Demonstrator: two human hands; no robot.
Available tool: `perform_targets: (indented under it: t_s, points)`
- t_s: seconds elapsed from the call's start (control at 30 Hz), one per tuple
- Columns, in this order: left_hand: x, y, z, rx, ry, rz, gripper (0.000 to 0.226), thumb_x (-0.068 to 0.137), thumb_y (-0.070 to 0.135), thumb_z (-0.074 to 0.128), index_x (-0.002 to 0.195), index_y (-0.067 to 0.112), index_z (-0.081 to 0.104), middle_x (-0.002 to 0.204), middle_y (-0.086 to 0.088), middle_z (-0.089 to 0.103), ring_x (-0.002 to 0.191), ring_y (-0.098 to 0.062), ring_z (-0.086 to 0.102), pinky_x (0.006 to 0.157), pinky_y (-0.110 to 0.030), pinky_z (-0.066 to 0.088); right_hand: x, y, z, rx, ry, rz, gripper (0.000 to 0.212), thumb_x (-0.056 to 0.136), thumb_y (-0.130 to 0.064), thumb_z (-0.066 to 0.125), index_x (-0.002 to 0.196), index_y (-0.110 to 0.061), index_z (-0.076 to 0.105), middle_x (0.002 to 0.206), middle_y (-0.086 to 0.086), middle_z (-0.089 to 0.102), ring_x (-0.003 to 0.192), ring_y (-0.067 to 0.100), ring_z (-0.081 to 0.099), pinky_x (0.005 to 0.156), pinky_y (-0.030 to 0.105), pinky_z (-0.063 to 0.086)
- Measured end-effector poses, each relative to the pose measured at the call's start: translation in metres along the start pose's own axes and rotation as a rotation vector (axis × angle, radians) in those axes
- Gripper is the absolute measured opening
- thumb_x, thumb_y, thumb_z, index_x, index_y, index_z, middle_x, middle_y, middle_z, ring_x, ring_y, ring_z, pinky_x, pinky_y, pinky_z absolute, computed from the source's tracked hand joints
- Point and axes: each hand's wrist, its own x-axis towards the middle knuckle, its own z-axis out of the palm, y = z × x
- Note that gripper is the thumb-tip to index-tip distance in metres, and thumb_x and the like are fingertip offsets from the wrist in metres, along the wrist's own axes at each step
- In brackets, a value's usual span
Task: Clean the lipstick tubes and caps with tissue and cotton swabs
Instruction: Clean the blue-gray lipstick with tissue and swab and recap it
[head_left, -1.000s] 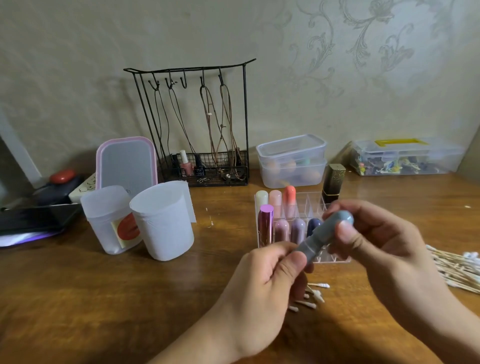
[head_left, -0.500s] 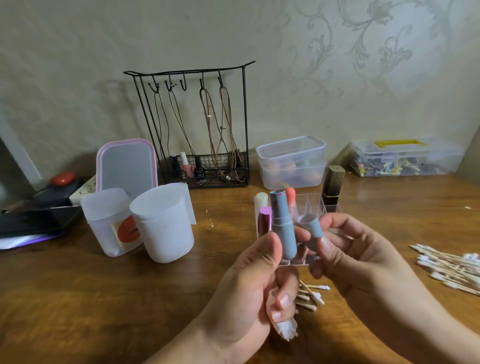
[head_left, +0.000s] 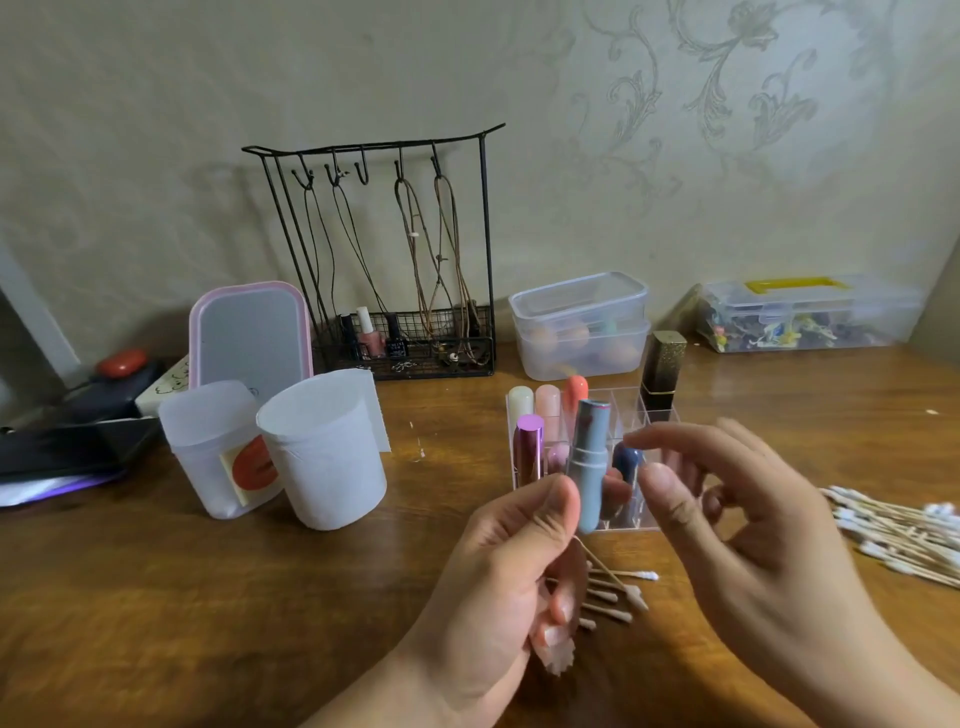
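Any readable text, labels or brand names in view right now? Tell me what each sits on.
No text can be read.
Dark nail polish bottle in the wire rack: pale label, too small to read.
White box behind the mirror: dark marks, blurred.
Frosted cup: sticker shows a red shape only, no words.
Blue lipstick tube in the left hand: no print visible.

1. We see bare wooden tabletop (head_left: 156, 613) at front left, open to a passing hand.
2. Two white cups (head_left: 322, 452) stand left of centre, a clear organizer (head_left: 652, 522) of lipsticks beside them across a gap of table.
3. Used cotton swabs (head_left: 615, 592) litter the wood before the organizer.
4. A swab pile (head_left: 904, 535) blocks the right edge.
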Motion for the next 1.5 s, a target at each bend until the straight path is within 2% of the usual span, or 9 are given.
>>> perform_targets:
  t_s: [0.13,0.3,0.47,0.63,0.77,1.03,1.2,1.33,1.5]
  points:
    - [0.000,0.002,0.000,-0.044,0.034,-0.027,0.046,0.073,0.049,0.064,0.105,0.017,0.071,0.057,-0.008,0.036,0.044,-0.011,0.031,0.045,-0.026,0.016,0.012,-0.007,-0.020,0.014,0.126,-0.072,0.030,0.089,-0.051,0.057,0.078,-0.026,0.071,0.066,0.000,0.059,0.059,0.016,0.053,0.052,0.023,0.040]
    - [0.000,0.006,-0.002,0.002,0.061,-0.031,0.043,0.078,0.048,0.065,0.106,0.016,0.071,0.060,-0.003,0.047,0.046,-0.008,0.036,0.041,-0.019,0.025,0.041,0.045,-0.086,-0.166,0.216,0.214,0.031,0.074,-0.073,0.064,0.084,-0.043,0.070,0.071,-0.009,0.064,0.056,0.022,0.053,0.055,0.037,0.046]
    - [-0.004,0.005,0.002,0.131,0.098,-0.080,0.035,0.072,0.045,0.065,0.096,0.021,0.074,0.058,-0.008,0.040,0.046,-0.010,0.032,0.041,-0.022,0.021,0.049,0.065,-0.094,-0.369,0.025,0.370,0.022,0.081,-0.027,0.078,0.062,-0.032,0.067,0.059,-0.008,0.065,0.054,0.008,0.056,0.050,0.027,0.042]
    - [-0.004,0.004,0.011,-0.089,0.102,-0.175,0.046,0.072,0.048,0.062,0.103,0.016,0.073,0.068,-0.008,0.038,0.043,-0.009,0.029,0.040,-0.021,0.018,0.028,-0.004,-0.049,0.136,-0.209,0.239,0.036,0.076,-0.050,0.065,0.068,-0.015,0.072,0.050,0.003,0.060,0.042,0.004,0.047,0.042,0.014,0.035]
    - [-0.005,0.003,0.015,-0.104,0.169,-0.139,0.042,0.069,0.048,0.066,0.100,0.020,0.075,0.052,-0.004,0.034,0.040,-0.009,0.031,0.041,-0.020,0.016,0.007,-0.012,-0.011,0.291,-0.165,0.262,0.049,0.066,-0.072,0.069,0.097,-0.035,0.076,0.073,-0.001,0.068,0.062,0.014,0.063,0.057,0.029,0.053]
    - [-0.005,0.005,0.017,0.007,0.102,-0.091,0.043,0.075,0.050,0.061,0.102,0.018,0.073,0.047,-0.001,0.043,0.036,-0.008,0.035,0.039,-0.020,0.021,0.002,-0.009,0.001,0.457,-0.218,0.277,0.028,0.062,-0.043,0.079,0.088,-0.033,0.081,0.067,-0.008,0.057,0.067,0.006,0.045,0.062,0.015,0.041]
    - [-0.007,0.016,0.012,0.432,0.007,0.039,0.036,0.090,0.048,0.048,0.097,0.023,0.072,0.052,0.006,0.048,0.045,-0.007,0.042,0.042,-0.018,0.031,0.005,-0.012,-0.005,0.805,-0.197,0.419,0.029,0.061,-0.021,0.086,0.084,-0.004,0.079,0.077,0.008,0.064,0.051,0.001,0.050,0.046,0.008,0.038]
    - [-0.002,0.034,-0.009,1.048,0.076,0.058,0.022,0.090,0.028,0.057,0.073,0.019,0.066,0.078,0.018,0.062,0.077,0.003,0.057,0.068,-0.018,0.047,0.012,-0.002,-0.015,0.800,-0.084,0.383,0.061,0.047,-0.052,0.092,0.085,-0.007,0.075,0.074,0.010,0.063,0.055,0.015,0.026,0.045,0.020,0.023]
    - [0.003,0.037,-0.033,1.598,0.171,-0.028,0.013,0.081,0.039,0.060,0.073,0.030,0.060,0.103,0.025,0.054,0.089,-0.001,0.056,0.074,-0.023,0.055,0.017,0.004,-0.023,0.709,-0.048,0.394,0.057,0.051,-0.053,0.088,0.088,-0.012,0.076,0.064,0.000,0.062,0.058,0.020,0.024,0.043,0.021,0.025]
